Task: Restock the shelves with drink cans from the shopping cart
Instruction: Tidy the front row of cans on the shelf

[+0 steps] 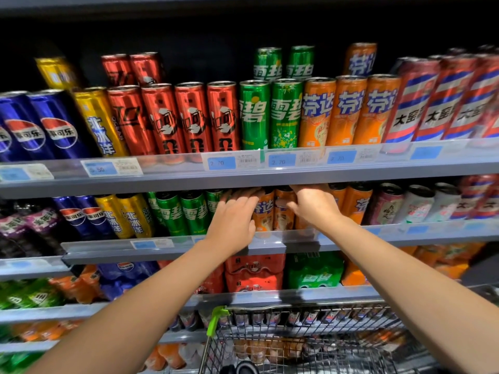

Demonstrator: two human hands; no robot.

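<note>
Left hand [233, 214] and right hand [314, 205], fingers spread, flank the orange cans [272, 211]; an uneven push may topple the neighbouring green cans [186, 214].

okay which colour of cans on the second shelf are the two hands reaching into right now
The orange cans on the second shelf. The left hand and right hand both reach among them, while the green cans stand left of both hands.

Both forearms bare, no sleeves/rings on left hand [232, 220], right hand [314, 205].
</note>
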